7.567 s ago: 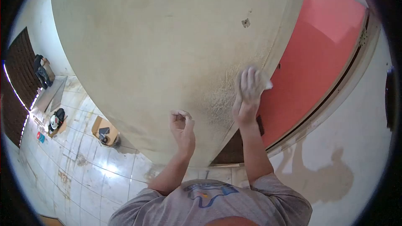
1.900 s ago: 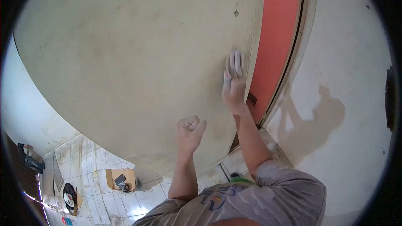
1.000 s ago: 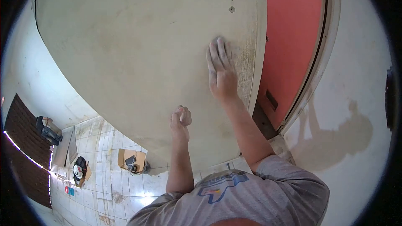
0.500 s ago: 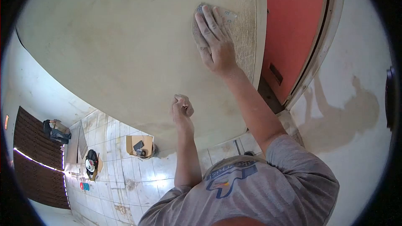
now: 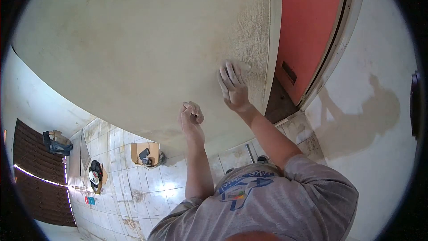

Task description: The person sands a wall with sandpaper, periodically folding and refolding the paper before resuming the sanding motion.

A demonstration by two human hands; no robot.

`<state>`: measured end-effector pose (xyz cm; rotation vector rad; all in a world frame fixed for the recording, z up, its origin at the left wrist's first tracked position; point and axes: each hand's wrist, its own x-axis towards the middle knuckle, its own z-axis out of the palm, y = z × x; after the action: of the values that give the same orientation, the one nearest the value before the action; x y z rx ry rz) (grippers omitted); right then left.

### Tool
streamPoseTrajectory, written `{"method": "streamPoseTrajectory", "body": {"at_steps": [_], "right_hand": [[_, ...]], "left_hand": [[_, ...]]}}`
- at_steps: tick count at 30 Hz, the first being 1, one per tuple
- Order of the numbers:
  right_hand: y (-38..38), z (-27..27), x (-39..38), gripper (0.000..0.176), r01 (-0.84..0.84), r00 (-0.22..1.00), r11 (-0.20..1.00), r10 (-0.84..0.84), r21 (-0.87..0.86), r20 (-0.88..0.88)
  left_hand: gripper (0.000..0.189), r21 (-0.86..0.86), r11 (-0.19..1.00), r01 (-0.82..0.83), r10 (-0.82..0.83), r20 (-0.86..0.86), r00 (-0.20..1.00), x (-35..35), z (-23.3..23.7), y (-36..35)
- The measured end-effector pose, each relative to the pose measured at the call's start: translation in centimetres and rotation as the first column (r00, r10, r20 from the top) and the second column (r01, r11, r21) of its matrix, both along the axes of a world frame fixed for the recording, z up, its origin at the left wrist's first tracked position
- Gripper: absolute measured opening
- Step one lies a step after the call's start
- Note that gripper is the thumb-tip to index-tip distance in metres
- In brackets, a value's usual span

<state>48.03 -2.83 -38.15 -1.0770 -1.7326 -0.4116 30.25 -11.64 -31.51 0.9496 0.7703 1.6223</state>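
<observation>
Shoulders in a grey printed T-shirt [image 5: 276, 205] fill the foreground as a person works on a cream door [image 5: 133, 40], both arms raised. The left hand [image 5: 191, 116] is clenched in a fist with its knuckles against the door; whether anything is inside it cannot be told. The right hand [image 5: 232, 87] lies flat with fingers extended, pressing on the door close to its right edge. A pale sheet [image 5: 244, 66] shows just past the fingertips, mostly hidden under the palm, so its kind is unclear.

The hand sits on the lower end of a rough band [image 5: 255, 31], a stippled, darker strip running up beside the door's edge. Rubbing here would likely go best with the palm flat and the pressure even. Short strokes along the strip would suit it, with the sheet kept fully under the fingers. The fist can brace the door against swinging.

Beyond the edge stands a red surface [image 5: 307, 18] with a small dark slot, then a pale door frame [image 5: 341, 44]. Past that is a white wall [image 5: 379, 160] carrying the person's shadow. To the left, far below, lies a glossy tiled floor [image 5: 129, 192], stained in places. On it sits an open cardboard box [image 5: 145, 154] with a dark tool in it. Further gear lies near a dark shutter [image 5: 31, 183].
</observation>
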Motion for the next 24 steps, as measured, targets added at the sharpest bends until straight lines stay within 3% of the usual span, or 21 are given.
{"method": "streamPoseTrajectory", "body": {"at_steps": [5,10,13,17,21,22,24], "right_hand": [[0.8,14.6,-0.9,0.052,0.032,0.999,0.98,-0.029,0.195,-0.017],[1.0,17.2,-2.0,0.052,0.008,0.998,0.976,0.006,0.216,-0.068],[0.4,14.2,-0.5,0.051,-0.074,0.997,0.988,0.072,0.133,0.021],[-0.7,0.5,2.1,0.052,0.0,0.988,0.999,0.006,-0.038,0.153],[-2.3,-11.3,3.4,0.054,0.056,0.996,0.983,-0.041,-0.176,0.085],[-2.8,-11.9,3.5,0.054,0.071,0.997,0.978,-0.061,-0.196,0.056],[-3.9,-11.8,3.0,0.054,-0.049,0.981,0.987,0.019,-0.155,-0.192]], "left_hand": [[0.025,0.045,0.999,0.009,-0.012,0.069,0.998,-0.7,-1.0,0.5],[0.027,-0.037,0.998,0.051,-0.048,0.08,0.996,-1.0,-2.4,1.1],[0.027,-0.047,0.996,0.079,-0.074,0.096,0.993,-0.9,-3.1,1.7],[0.027,-0.08,0.992,0.101,-0.092,0.113,0.989,-0.3,-3.5,1.7],[0.029,-0.037,0.993,0.108,-0.104,0.112,0.988,-0.1,-3.2,2.0],[0.029,-0.041,0.994,0.097,-0.092,0.105,0.99,-0.3,-3.3,2.2],[0.031,-0.05,0.996,0.068,-0.064,0.079,0.995,-0.9,-3.4,2.7]]}}
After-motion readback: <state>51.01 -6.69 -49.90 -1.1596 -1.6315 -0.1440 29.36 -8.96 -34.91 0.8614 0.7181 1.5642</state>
